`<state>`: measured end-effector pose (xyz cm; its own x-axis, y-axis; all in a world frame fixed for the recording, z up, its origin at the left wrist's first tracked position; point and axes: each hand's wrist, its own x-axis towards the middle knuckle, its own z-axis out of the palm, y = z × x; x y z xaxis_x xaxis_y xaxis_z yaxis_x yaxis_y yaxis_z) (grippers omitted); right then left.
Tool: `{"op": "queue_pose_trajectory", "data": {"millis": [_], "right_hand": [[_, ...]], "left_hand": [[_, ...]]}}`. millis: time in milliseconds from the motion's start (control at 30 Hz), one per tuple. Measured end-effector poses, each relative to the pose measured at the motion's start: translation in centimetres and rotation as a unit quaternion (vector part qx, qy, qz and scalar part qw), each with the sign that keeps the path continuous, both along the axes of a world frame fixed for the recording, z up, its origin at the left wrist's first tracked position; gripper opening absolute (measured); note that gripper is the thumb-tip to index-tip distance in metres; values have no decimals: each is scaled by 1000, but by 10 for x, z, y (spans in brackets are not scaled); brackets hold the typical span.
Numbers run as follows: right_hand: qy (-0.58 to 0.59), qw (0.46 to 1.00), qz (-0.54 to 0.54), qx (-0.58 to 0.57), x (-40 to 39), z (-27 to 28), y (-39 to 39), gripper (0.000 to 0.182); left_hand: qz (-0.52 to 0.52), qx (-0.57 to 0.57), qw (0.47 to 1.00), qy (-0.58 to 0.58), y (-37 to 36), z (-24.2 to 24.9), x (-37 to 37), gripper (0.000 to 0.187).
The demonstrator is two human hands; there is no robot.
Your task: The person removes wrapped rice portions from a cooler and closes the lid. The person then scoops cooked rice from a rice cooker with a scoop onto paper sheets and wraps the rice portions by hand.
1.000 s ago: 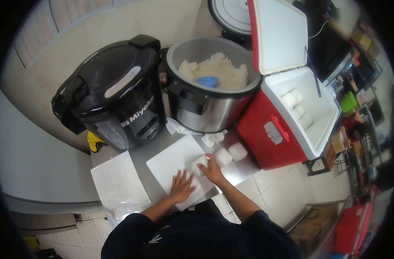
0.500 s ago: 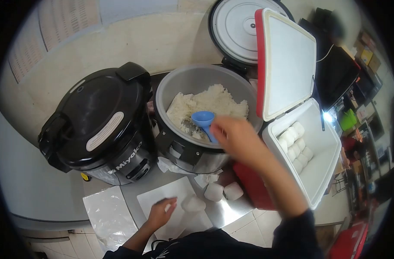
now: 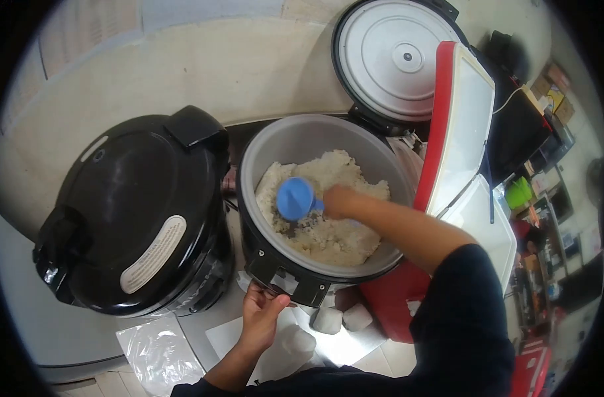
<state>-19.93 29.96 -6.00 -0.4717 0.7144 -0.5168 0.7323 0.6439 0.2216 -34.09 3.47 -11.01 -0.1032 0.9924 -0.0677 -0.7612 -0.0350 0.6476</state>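
Observation:
My right hand [image 3: 342, 202] is closed round the handle of a blue scoop [image 3: 295, 198], held over the cooked white rice [image 3: 328, 165]. That rice lies in the grey pot [image 3: 295, 129] of an open rice cooker. The metal bottom shows through a gap near the scoop. At the cooker's front, my left hand [image 3: 262, 314] grips the black handle [image 3: 289, 283] with its thumb on the near side. Below it, a rounded white portion [image 3: 300, 342] sits on white paper [image 3: 275, 360]. Two more white portions [image 3: 342, 319] stand side by side at the cooker's base.
A closed black rice cooker [image 3: 143, 212] stands to the left. On the right is a red cool box [image 3: 398, 301] with its lid [image 3: 441, 132] raised. The open cooker's round lid [image 3: 401, 63] leans back near the wall. Clear plastic sheets [image 3: 160, 351] lie front left.
My left hand has moved from above the paper to the cooker's handle. The scoop has shifted left and tilted over in my right hand. The view has moved closer to the cookers.

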Motion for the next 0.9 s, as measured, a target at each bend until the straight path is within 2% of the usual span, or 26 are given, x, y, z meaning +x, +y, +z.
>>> {"op": "queue_pose_trajectory", "data": {"millis": [67, 133, 167, 233, 267, 333, 367, 400, 433, 467, 567, 600, 633, 667, 733, 867, 900], "right_hand": [[134, 976, 28, 171, 7, 39, -11, 16], [-66, 950, 192, 236, 4, 76, -18, 14], [-69, 952, 189, 229, 8, 82, -24, 14], [-302, 905, 233, 188, 22, 90, -33, 19], [-302, 906, 231, 183, 31, 92, -38, 19], [-244, 943, 170, 150, 49, 92, -48, 18], [-244, 944, 169, 146, 52, 86, -48, 18], [-193, 966, 121, 125, 54, 77, -47, 17], [-140, 982, 73, 103, 54, 67, -47, 17], [-137, 982, 75, 102, 54, 57, -47, 17], [-69, 995, 34, 56, 44, 39, -48, 21], [-71, 997, 25, 9, 40, 37, -50, 24], [-72, 997, 15, -35, 36, 35, -51, 27], [-71, 997, 16, -29, 32, 29, -51, 27], [-60, 992, -28, -106, 32, 13, -51, 33], [-45, 986, -5, -160, 15, -4, -58, 39], [-26, 986, -32, -162, 10, 0, -64, 40]], "left_hand": [[9, 9, 1000, -2, 0, 2, 1, 46], [21, 18, 1000, 2, 0, 1, 3, 48], [26, 20, 999, 1, -1, 0, 4, 51], [38, 28, 999, 3, -2, -2, 3, 55], [35, 24, 999, 3, -3, -2, 0, 55], [36, 4, 996, 80, -5, 0, -4, 74], [33, 1, 996, 80, -5, 1, -1, 74], [135, 25, 969, 206, -4, 2, 1, 91], [233, 50, 914, 328, -4, 4, 0, 108], [235, 49, 913, 330, -5, 7, -3, 108], [61, 64, 772, 630, -3, 21, -12, 146], [64, 62, 771, 630, -2, 18, -9, 146], [63, 74, 820, 564, 3, 10, -4, 146], [60, 90, 863, 493, 8, 5, -4, 146], [33, 103, 870, 481, 11, 2, -2, 146], [30, 100, 886, 451, 11, -8, -1, 146], [24, 95, 892, 441, 11, -12, -1, 146]]}}
